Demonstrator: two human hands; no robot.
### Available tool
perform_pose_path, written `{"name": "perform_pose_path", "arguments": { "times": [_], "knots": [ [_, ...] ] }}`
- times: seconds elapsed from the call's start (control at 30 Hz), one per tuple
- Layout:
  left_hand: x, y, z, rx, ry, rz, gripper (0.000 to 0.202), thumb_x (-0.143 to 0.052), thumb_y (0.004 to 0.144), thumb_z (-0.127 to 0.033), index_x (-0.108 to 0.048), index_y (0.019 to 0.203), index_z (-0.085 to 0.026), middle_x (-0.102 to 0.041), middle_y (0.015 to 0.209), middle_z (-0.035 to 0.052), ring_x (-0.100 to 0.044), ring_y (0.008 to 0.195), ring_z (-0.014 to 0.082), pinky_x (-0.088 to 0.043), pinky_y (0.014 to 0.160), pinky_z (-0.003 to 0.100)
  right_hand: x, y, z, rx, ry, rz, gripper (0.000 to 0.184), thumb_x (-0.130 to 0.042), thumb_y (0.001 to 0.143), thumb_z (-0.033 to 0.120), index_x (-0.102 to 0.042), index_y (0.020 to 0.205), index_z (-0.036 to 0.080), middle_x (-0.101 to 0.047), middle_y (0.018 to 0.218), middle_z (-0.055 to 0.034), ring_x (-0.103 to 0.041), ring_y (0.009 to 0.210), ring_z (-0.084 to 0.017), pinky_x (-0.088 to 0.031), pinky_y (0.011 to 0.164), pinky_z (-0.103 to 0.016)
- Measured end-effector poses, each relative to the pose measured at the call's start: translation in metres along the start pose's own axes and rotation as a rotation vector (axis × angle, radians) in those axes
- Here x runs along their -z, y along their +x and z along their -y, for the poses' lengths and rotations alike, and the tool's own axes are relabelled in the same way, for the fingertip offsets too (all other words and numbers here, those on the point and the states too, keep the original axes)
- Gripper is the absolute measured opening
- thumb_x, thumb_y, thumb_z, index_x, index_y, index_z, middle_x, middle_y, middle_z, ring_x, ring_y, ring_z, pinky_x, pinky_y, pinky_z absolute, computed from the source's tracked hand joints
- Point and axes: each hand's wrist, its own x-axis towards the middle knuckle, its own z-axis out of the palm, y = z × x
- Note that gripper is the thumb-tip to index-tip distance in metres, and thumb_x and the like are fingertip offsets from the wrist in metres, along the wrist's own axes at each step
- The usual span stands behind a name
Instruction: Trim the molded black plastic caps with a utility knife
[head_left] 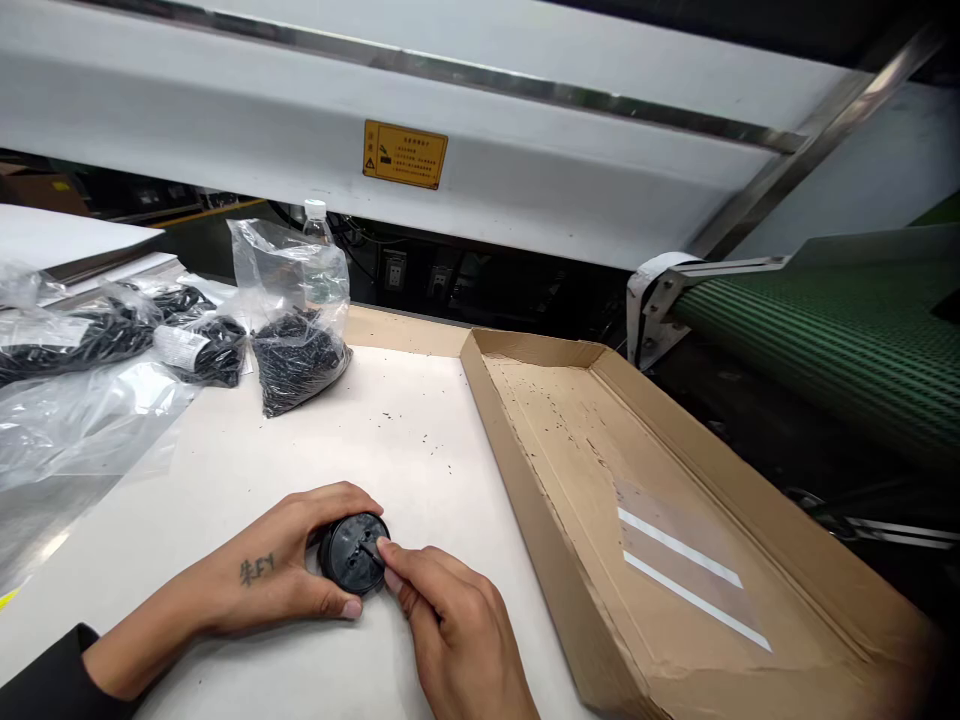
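Observation:
A round black plastic part (351, 553) rests on the white table (360, 440) near the front edge. My left hand (289, 566) wraps round its left side, thumb below and fingers above, holding it steady. My right hand (450, 625) comes in from the lower right, thumb and forefinger pinched on a small thin black piece (369, 547) that touches the part's face. What that piece is exactly I cannot make out.
A clear bag of small black parts (296, 345) stands at the back, a water bottle (318, 225) behind it. More bags of black parts (112, 335) lie at the left. A shallow cardboard tray (660, 520) lies at the right, beside a green conveyor belt (840, 320).

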Motion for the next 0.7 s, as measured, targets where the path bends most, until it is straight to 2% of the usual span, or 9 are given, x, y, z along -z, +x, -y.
{"name": "perform_pose_path", "arguments": {
  "times": [0.23,0.57,0.7],
  "knots": [
    [-0.001,0.0005,0.0017,0.02,0.004,0.01,0.06,-0.08,0.067,-0.043,-0.055,0.12,-0.033,-0.056,0.122,-0.0021,-0.052,0.112,0.0226,-0.041,0.096,0.031,0.0018,0.0015,-0.0015,-0.036,0.042,0.085,0.027,-0.048,0.096,0.026,-0.071,0.109,0.026,-0.069,0.082,-0.0036,-0.063,0.073,-0.019,-0.048,0.068,-0.027],
    [-0.0012,-0.0007,0.0022,0.013,0.008,0.001,0.059,-0.082,0.067,-0.032,-0.055,0.119,-0.033,-0.056,0.121,-0.003,-0.053,0.112,0.0212,-0.041,0.096,0.031,-0.0003,-0.0016,-0.0023,-0.069,0.051,0.045,0.029,-0.048,0.095,0.026,-0.068,0.116,0.025,-0.07,0.091,-0.005,-0.064,0.081,-0.021,-0.05,0.073,-0.029],
    [-0.001,-0.0004,0.003,0.006,-0.003,0.002,0.058,-0.082,0.066,-0.034,-0.056,0.118,-0.032,-0.056,0.12,-0.0026,-0.053,0.11,0.0212,-0.042,0.095,0.03,-0.0009,-0.002,-0.0035,-0.048,0.037,0.054,0.03,-0.047,0.096,0.027,-0.067,0.118,0.025,-0.07,0.09,-0.0052,-0.065,0.081,-0.021,-0.05,0.072,-0.029]
  ]
}}
